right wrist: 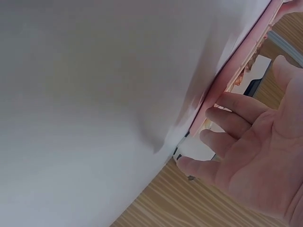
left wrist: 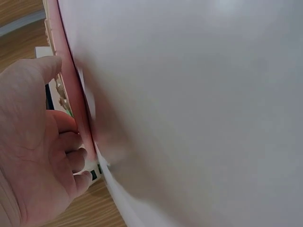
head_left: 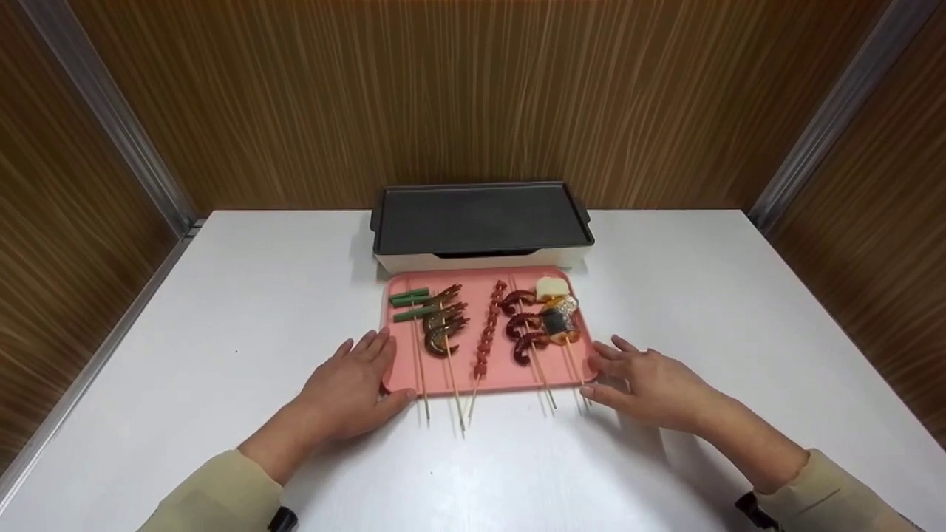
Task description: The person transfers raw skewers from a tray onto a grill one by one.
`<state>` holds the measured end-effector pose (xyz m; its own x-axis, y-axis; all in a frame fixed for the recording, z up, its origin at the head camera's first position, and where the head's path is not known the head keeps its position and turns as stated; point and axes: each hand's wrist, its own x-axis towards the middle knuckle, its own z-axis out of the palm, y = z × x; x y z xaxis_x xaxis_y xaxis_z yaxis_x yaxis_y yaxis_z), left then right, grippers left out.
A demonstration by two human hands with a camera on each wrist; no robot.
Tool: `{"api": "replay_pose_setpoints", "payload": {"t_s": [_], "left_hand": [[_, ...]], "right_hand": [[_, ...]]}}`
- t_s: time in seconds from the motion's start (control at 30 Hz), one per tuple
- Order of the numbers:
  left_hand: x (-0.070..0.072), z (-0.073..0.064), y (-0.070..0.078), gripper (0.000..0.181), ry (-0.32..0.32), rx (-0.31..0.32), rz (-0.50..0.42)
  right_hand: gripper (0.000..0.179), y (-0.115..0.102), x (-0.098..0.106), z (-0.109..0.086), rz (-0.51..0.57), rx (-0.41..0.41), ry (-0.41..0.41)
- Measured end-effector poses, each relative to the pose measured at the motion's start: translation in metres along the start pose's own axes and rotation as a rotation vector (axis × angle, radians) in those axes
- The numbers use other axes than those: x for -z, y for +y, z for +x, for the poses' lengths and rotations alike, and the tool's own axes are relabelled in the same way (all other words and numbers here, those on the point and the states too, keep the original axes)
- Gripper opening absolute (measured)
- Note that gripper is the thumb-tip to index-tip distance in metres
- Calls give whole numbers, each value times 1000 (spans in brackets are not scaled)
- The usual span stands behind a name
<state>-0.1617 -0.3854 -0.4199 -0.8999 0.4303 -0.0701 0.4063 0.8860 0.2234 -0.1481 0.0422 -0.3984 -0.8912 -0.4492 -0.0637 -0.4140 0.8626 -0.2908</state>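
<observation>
A pink tray (head_left: 510,380) lies on the white table, bearing several skewers with their sticks pointing towards me. From left to right come green vegetable pieces (head_left: 410,315), shrimp (head_left: 437,341), small red meat pieces (head_left: 488,332), dark red curled tentacles (head_left: 523,323), and a stack with a white block (head_left: 551,287) on top. My left hand (head_left: 355,384) rests its fingers along the tray's left edge, thumb by the front corner. At the right front corner is my right hand (head_left: 650,384), fingers spread and loosely bent. Both wrist views show fingertips beside the tray rim (left wrist: 75,90).
Directly behind the tray stands a griddle (head_left: 484,218) with a flat black plate and a white base. Wood-patterned panels (head_left: 473,89) enclose the white table (head_left: 259,295) at the back and both sides.
</observation>
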Motion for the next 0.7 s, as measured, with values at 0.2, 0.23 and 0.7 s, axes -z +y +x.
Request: {"api": "replay_pose_setpoints", "payload": {"t_s": [0.2,0.23,0.7], "left_hand": [[-1,5,-4,91,-15,-3,-5],[-1,5,-5,91,-16,-6,-7],[-3,10,-8,90,-31,-28,19]], "right_hand": [[73,-2,-2,1,9,-33,1],[73,-2,-2,1,10,-39,2],[62,-10,-8,9,5,-62,84]]}}
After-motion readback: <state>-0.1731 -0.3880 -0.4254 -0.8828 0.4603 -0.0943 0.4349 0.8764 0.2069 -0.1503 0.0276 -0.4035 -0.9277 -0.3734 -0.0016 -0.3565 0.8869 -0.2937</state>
